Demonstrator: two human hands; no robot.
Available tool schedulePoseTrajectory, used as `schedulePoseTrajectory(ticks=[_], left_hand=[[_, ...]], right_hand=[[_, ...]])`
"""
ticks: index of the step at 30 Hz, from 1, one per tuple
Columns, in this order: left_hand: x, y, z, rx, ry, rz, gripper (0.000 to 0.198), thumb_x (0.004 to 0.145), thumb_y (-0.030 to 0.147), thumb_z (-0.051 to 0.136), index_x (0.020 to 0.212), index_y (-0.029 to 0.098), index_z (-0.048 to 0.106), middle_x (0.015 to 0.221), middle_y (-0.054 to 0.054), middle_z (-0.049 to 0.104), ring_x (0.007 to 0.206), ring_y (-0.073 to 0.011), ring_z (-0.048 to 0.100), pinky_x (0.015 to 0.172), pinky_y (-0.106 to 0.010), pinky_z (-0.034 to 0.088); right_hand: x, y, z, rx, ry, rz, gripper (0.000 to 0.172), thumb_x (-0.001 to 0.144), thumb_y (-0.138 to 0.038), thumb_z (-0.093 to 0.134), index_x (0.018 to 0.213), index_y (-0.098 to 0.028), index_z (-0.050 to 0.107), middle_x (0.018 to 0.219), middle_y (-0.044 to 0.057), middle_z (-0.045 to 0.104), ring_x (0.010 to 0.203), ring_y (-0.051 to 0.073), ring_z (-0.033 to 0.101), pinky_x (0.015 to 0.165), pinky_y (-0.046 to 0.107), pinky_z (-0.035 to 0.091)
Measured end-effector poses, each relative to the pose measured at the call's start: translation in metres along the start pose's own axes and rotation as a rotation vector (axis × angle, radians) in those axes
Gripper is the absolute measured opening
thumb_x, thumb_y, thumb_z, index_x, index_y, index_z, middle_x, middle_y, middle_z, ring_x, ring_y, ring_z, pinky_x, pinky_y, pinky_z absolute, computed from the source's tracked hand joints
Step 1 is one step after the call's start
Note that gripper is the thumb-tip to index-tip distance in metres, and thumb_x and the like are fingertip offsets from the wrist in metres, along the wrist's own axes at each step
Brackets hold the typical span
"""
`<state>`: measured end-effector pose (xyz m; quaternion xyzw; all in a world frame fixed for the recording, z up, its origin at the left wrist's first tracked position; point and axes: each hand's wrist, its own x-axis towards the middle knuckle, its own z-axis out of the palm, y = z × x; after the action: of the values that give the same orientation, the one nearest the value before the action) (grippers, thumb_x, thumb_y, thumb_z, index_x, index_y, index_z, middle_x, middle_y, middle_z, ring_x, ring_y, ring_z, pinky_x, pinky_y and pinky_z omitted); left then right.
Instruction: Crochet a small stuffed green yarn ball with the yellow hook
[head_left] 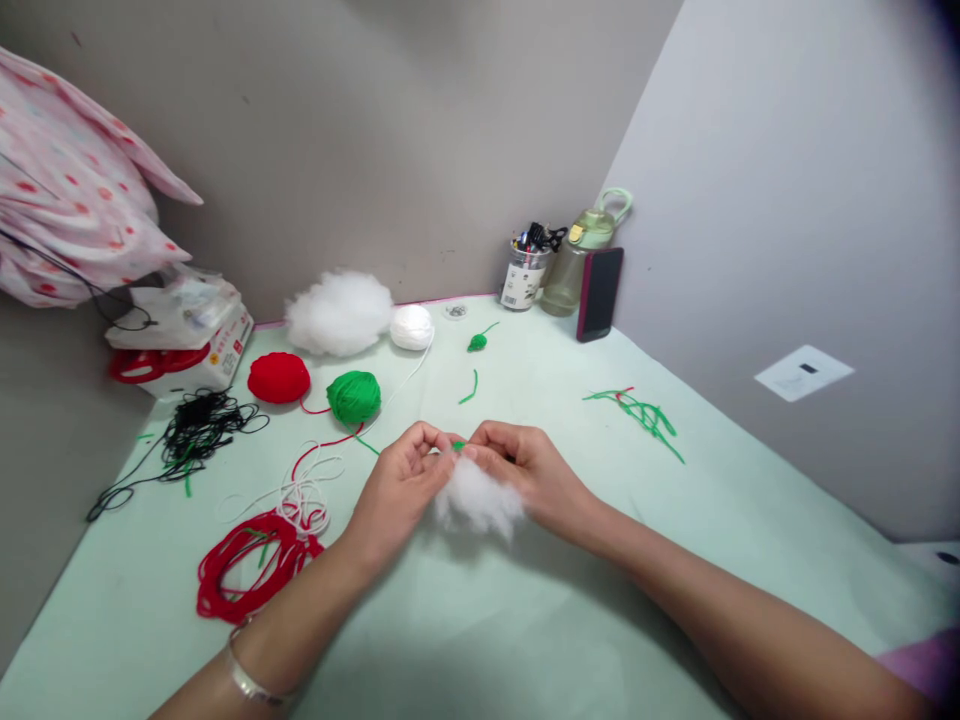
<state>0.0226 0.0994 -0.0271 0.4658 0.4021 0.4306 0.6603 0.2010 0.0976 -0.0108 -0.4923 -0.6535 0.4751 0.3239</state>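
My left hand [409,475] and my right hand [521,460] meet above the middle of the table, fingertips pinched together. Between them shows a small green yarn piece [459,446], mostly hidden by my fingers. A tuft of white fluffy stuffing [478,500] hangs below, against the fingers of my right hand. Whether the stuffing is partly inside the green piece I cannot tell. Beyond my hands lie a short green yarn strand [469,388] and a small green yarn piece with a tail [478,342].
Green [354,398], red [279,378] and white yarn balls [411,327] sit left of centre, before a stuffing heap [341,312]. Red yarn loops [214,570] and a black tangle [199,430] lie left. A phone [600,295], bottle [566,275] and pen cup [521,280] stand behind.
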Motion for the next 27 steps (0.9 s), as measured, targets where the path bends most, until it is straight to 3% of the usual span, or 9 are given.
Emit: schedulePoseTrajectory(ticks=[5, 9, 13, 19, 23, 27], left_hand=[[-0.003, 0.001, 0.004, 0.045, 0.149, 0.099, 0.028, 0.074, 0.013, 0.077, 0.076, 0.022, 0.05, 0.087, 0.003, 0.065, 0.083, -0.0134, 0.057, 0.076, -0.022, 0.044], [-0.002, 0.005, 0.004, -0.009, 0.123, 0.043, 0.024, 0.079, 0.02, 0.071, 0.077, 0.022, 0.047, 0.084, 0.003, 0.065, 0.067, -0.0116, 0.054, 0.061, -0.023, 0.042], [-0.003, 0.004, 0.006, -0.057, 0.107, -0.009, 0.023, 0.083, 0.026, 0.07, 0.078, 0.022, 0.047, 0.076, 0.006, 0.059, 0.059, -0.0098, 0.05, 0.055, -0.022, 0.038], [-0.004, 0.007, 0.004, -0.052, 0.02, -0.037, 0.024, 0.087, 0.039, 0.072, 0.086, 0.02, 0.057, 0.078, 0.004, 0.06, 0.063, -0.0108, 0.053, 0.058, -0.022, 0.04], [-0.001, 0.012, 0.0, -0.02, -0.066, -0.038, 0.043, 0.067, 0.039, 0.091, 0.086, 0.02, 0.057, 0.078, 0.003, 0.063, 0.067, -0.0133, 0.06, 0.06, -0.022, 0.045], [0.0, 0.008, 0.001, 0.029, -0.042, -0.017, 0.041, 0.072, 0.043, 0.086, 0.079, 0.021, 0.052, 0.071, 0.004, 0.061, 0.058, -0.0124, 0.058, 0.054, -0.022, 0.042]], right_hand=[[-0.01, -0.013, 0.002, -0.199, -0.066, -0.152, 0.025, 0.101, -0.029, 0.048, 0.081, -0.019, 0.058, 0.063, -0.006, 0.043, 0.057, 0.01, 0.038, 0.058, 0.025, 0.029], [-0.009, -0.014, -0.005, -0.194, -0.16, -0.204, 0.012, 0.097, -0.024, 0.052, 0.1, -0.02, 0.063, 0.073, -0.005, 0.048, 0.06, 0.01, 0.04, 0.057, 0.024, 0.031], [-0.002, 0.0, -0.003, -0.205, -0.063, -0.204, 0.004, 0.09, -0.024, 0.061, 0.092, -0.021, 0.061, 0.066, -0.007, 0.041, 0.059, 0.01, 0.034, 0.057, 0.024, 0.027], [0.005, 0.012, -0.002, -0.012, 0.072, -0.051, 0.029, 0.091, -0.044, 0.064, 0.075, -0.02, 0.059, 0.06, -0.006, 0.044, 0.056, 0.01, 0.036, 0.053, 0.025, 0.024], [0.005, 0.005, -0.006, 0.051, 0.067, 0.011, 0.032, 0.088, -0.047, 0.066, 0.073, -0.019, 0.059, 0.057, -0.006, 0.046, 0.053, 0.01, 0.037, 0.052, 0.025, 0.025], [0.002, -0.002, -0.004, 0.088, 0.024, 0.05, 0.035, 0.089, -0.048, 0.064, 0.072, -0.019, 0.057, 0.057, -0.006, 0.046, 0.053, 0.01, 0.037, 0.051, 0.025, 0.026]])
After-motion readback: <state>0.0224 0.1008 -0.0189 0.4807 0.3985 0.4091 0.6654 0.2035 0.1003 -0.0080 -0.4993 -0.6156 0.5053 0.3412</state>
